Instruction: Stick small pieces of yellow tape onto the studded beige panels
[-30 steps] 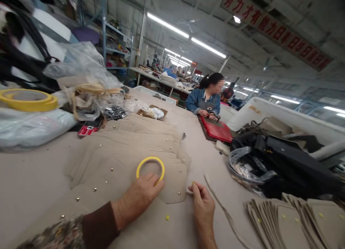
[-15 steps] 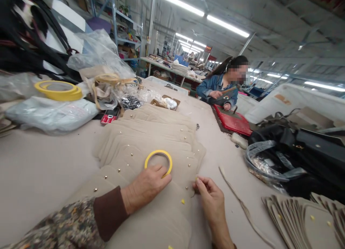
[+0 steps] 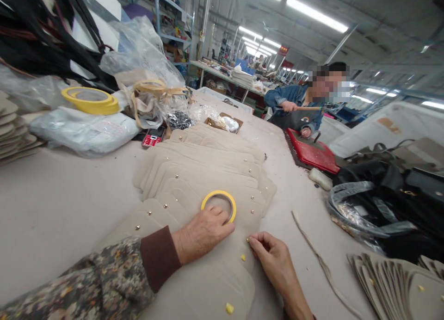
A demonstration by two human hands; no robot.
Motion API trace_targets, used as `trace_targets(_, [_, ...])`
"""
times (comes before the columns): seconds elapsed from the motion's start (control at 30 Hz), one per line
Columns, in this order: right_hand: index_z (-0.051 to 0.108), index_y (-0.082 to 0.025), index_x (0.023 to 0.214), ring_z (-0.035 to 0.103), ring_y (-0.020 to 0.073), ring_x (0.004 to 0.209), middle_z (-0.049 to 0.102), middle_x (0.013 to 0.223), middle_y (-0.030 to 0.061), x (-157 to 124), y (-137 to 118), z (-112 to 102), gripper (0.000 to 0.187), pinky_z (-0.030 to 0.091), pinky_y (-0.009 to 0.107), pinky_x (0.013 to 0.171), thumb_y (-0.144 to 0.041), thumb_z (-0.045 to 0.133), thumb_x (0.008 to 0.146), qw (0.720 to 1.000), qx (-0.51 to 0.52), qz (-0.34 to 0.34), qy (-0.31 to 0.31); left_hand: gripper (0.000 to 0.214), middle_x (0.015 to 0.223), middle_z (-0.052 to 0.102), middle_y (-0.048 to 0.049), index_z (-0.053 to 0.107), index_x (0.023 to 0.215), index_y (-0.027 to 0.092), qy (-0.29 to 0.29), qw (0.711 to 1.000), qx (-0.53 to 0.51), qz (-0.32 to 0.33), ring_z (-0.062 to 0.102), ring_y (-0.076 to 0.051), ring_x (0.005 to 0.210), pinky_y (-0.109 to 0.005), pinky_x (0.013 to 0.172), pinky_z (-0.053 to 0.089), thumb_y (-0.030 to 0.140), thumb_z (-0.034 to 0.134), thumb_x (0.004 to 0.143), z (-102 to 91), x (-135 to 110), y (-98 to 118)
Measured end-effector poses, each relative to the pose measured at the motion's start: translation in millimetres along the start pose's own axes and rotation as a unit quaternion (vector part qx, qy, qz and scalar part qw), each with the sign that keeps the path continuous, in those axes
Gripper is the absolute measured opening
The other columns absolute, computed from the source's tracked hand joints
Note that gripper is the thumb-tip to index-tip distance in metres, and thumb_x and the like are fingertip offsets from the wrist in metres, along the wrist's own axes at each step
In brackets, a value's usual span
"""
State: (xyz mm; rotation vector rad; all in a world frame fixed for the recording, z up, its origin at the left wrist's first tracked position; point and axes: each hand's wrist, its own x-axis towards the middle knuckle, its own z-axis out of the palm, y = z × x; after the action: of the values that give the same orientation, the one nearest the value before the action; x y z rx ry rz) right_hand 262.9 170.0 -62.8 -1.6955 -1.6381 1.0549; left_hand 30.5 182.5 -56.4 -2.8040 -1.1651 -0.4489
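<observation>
My left hand [image 3: 203, 232] lies on a spread of beige leather pieces [image 3: 194, 181] with small brass studs, its fingers bent over the near rim of a small yellow tape roll [image 3: 219, 203]. My right hand [image 3: 272, 257] rests at the edge of the nearest beige piece, thumb and forefinger pinched on something tiny that I cannot make out. Small yellow bits [image 3: 229, 308] lie on the pieces near both hands.
A co-worker in a denim jacket [image 3: 294, 108] works at a red mat [image 3: 312, 154] across the table. Plastic bags, yellow tape rolls [image 3: 90, 99] and a red calculator [image 3: 153, 138] lie left. Black bags [image 3: 388, 195] sit right, stacked beige pieces [image 3: 391, 278] near right, a thin strip [image 3: 319, 262] between.
The view has tilted down and shifted left. My right hand has drawn in toward the edge of the nearest piece. My left hand stays on the tape roll. The co-worker has raised a tool.
</observation>
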Motion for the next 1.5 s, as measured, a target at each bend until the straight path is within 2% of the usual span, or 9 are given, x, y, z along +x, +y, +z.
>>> trace_targets(0.33, [0.068, -0.020, 0.072, 0.061, 0.0177, 0.063, 0.069, 0.068, 0.0021, -2, -11, 6, 0.029, 0.042, 0.025, 0.059, -0.041, 0.051, 0.084, 0.988, -0.146, -0.051, 0.009, 0.006, 0.085, 0.054, -0.0051, 0.054, 0.087, 0.019, 0.008, 1.000, -0.012, 0.007, 0.045, -0.022, 0.079, -0.035, 0.069, 0.036, 0.017, 0.055, 0.092, 8.2, -2, -2])
trace_targets(0.53, [0.061, -0.020, 0.099, 0.053, 0.0163, 0.047, 0.055, 0.049, -0.0067, -2, -2, 2, 0.030, 0.037, 0.026, 0.051, -0.044, 0.059, 0.080, 0.986, -0.154, -0.028, 0.057, 0.006, 0.085, 0.054, -0.0050, 0.053, 0.086, 0.019, 0.008, 1.000, -0.014, 0.004, 0.045, -0.021, 0.078, -0.035, 0.069, 0.036, 0.015, 0.055, 0.091, 7.0, -2, -3])
trace_targets(0.63, [0.060, -0.021, 0.082, 0.054, 0.0164, 0.048, 0.058, 0.053, -0.0035, -7, 8, -4, 0.031, 0.038, 0.025, 0.047, -0.052, 0.057, 0.081, 0.997, -0.073, 0.020, 0.036, 0.007, 0.085, 0.054, -0.0051, 0.053, 0.085, 0.019, 0.008, 1.000, -0.019, 0.005, 0.045, -0.021, 0.079, -0.034, 0.069, 0.036, 0.014, 0.056, 0.090, 6.0, -2, -3])
trace_targets(0.7, [0.064, -0.021, 0.077, 0.060, 0.0180, 0.059, 0.066, 0.064, 0.0010, -12, 12, -5, 0.032, 0.044, 0.026, 0.053, -0.051, 0.055, 0.083, 0.999, -0.040, 0.004, 0.010, 0.008, 0.085, 0.054, -0.0053, 0.053, 0.084, 0.019, 0.008, 1.000, -0.023, 0.006, 0.045, -0.021, 0.078, -0.034, 0.069, 0.036, 0.013, 0.055, 0.090, 5.0, -2, -2])
trace_targets(0.83, [0.071, -0.022, 0.080, 0.066, 0.0204, 0.076, 0.073, 0.083, 0.0044, -18, 9, 2, 0.027, 0.047, 0.028, 0.071, -0.044, 0.057, 0.085, 0.991, -0.105, -0.071, 0.048, 0.009, 0.084, 0.054, -0.0056, 0.053, 0.084, 0.018, 0.014, 0.999, -0.032, 0.000, 0.045, -0.021, 0.078, -0.034, 0.069, 0.037, 0.012, 0.053, 0.090, 2.2, -1, -2])
trace_targets(1.07, [0.069, -0.023, 0.076, 0.063, 0.0178, 0.068, 0.069, 0.073, 0.0013, -13, -4, 18, 0.024, 0.043, 0.026, 0.067, -0.037, 0.053, 0.087, 0.969, -0.201, -0.090, 0.108, 0.009, 0.084, 0.053, -0.0052, 0.051, 0.083, 0.018, 0.012, 0.998, -0.056, 0.023, 0.046, -0.021, 0.077, -0.034, 0.068, 0.037, 0.012, 0.051, 0.089, -3.6, -3, 2])
trace_targets(1.23, [0.069, -0.021, 0.072, 0.060, 0.0158, 0.065, 0.068, 0.070, -0.0005, -12, -8, 15, 0.025, 0.039, 0.025, 0.064, -0.036, 0.055, 0.087, 0.979, -0.184, -0.060, 0.067, 0.012, 0.083, 0.054, -0.0040, 0.052, 0.083, 0.018, 0.032, 0.996, -0.080, 0.032, 0.048, -0.019, 0.073, -0.030, 0.065, 0.038, 0.007, 0.048, 0.088, -9.1, -4, 4])
trace_targets(1.4, [0.059, -0.017, 0.053, 0.046, 0.0115, 0.050, 0.051, 0.049, -0.0036, -20, -6, 5, 0.049, 0.026, 0.025, 0.048, -0.045, 0.049, 0.092, 0.981, -0.175, -0.040, -0.070, 0.017, 0.077, 0.056, -0.0011, 0.055, 0.097, 0.018, 0.095, 0.983, -0.151, 0.039, 0.051, -0.015, 0.066, -0.025, 0.058, 0.040, 0.011, 0.039, 0.096, -11.6, -4, 3])
trace_targets(1.5, [0.069, -0.018, 0.072, 0.055, 0.0127, 0.057, 0.063, 0.062, -0.0017, -22, -7, 3, 0.031, 0.039, 0.023, 0.053, -0.038, 0.055, 0.091, 0.986, -0.120, -0.116, -0.004, 0.021, 0.081, 0.062, -0.0019, 0.050, 0.117, 0.017, 0.137, 0.971, -0.188, 0.044, 0.059, -0.015, 0.071, -0.023, 0.064, 0.046, 0.016, 0.038, 0.100, -6.0, -5, 4])
